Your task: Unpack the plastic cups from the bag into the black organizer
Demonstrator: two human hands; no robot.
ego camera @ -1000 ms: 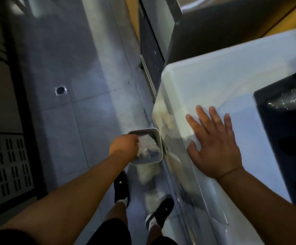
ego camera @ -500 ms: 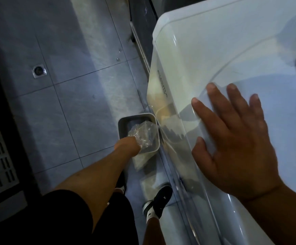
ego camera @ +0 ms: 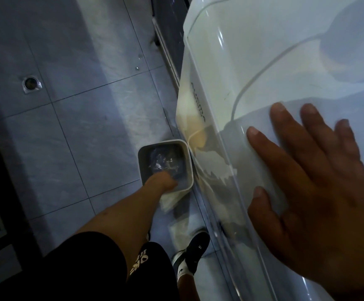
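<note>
Head view: left hand (ego camera: 161,181) reaches down into a small white bin (ego camera: 143,168) on the tiled floor (ego camera: 85,127); its fingers are hidden inside, so their grip cannot be told. Crumpled clear plastic bag (ego camera: 162,162) lies just beyond them in the bin. Right hand (ego camera: 320,205) rests flat, fingers (ego camera: 285,129) spread, on the white appliance top (ego camera: 274,61).

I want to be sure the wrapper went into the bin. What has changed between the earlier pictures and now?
The left hand pushed the crumpled clear plastic down into the small bin; a second ago the plastic was bunched at the rim, now it lies deep inside. Whether the hand has let go cannot be told. The right hand stayed flat and open on the white appliance.
</note>
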